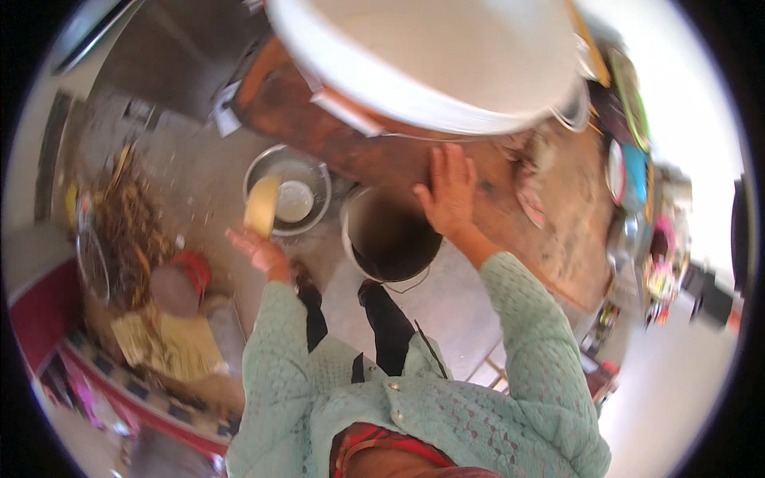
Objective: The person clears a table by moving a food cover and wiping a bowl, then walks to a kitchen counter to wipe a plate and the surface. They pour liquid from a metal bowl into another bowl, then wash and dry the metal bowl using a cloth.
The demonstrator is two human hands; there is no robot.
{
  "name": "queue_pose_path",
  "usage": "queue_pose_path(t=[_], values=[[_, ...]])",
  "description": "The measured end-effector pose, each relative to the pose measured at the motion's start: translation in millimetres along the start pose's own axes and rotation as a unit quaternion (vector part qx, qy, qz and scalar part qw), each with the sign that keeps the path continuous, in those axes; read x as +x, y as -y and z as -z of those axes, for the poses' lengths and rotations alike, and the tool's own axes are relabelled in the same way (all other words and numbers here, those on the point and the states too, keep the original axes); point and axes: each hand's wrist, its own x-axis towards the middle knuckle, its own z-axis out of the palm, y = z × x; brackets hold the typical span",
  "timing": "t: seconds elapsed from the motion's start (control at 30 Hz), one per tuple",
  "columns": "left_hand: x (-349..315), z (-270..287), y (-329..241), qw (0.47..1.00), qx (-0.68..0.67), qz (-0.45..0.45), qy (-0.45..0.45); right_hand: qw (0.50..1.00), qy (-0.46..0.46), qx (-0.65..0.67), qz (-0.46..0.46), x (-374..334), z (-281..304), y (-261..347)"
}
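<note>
In my left hand [264, 253] is a pale yellow oblong piece [261, 203], blurred, its kind unclear; some of the fingers stretch out to the left. Below it on the floor stands a metal basin [324, 203] with a small whitish bowl [294, 201] inside. My right hand [453, 191] has its fingers spread at the front edge of a brown wooden table [558, 247], holding nothing. Just beyond its fingertips rises a very large whitish vessel [374, 80]. Between my hands a dark-insided bucket [396, 239] with a wire handle stands by my feet.
Sticks and twigs [131, 215] lie on the floor at the left, near a red bucket-like container [179, 283] and a yellowish sheet [171, 342]. A crumpled cloth [530, 187] is on the table. Bowls and a blue container [635, 179] crowd its right end.
</note>
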Motion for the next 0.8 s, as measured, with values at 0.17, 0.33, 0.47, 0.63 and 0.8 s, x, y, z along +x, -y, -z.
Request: queue_pose_path(t=[0.17, 0.33, 0.47, 0.63, 0.8], values=[[6, -1, 27, 0.982, -0.039, 0.072, 0.169, 1.0, -0.02, 0.002, -0.003, -6, -1, -8], [-29, -24, 98, 0.796, -0.58, -0.11, 0.132, 1.0, -0.022, 0.017, -0.005, -8, 4, -6], [-67, 16, 101, 0.36, -0.867, 0.266, 0.218, 0.999, -0.027, 0.03, -0.004, -11, 7, -4], [-138, 70, 108, 0.341, -0.875, 0.186, 0.29, 0.998, -0.049, 0.05, 0.004, -14, 14, -6], [-176, 113, 97, 0.35, -0.841, 0.073, 0.406, 0.986, -0.071, 0.147, 0.033, -43, 25, -33]])
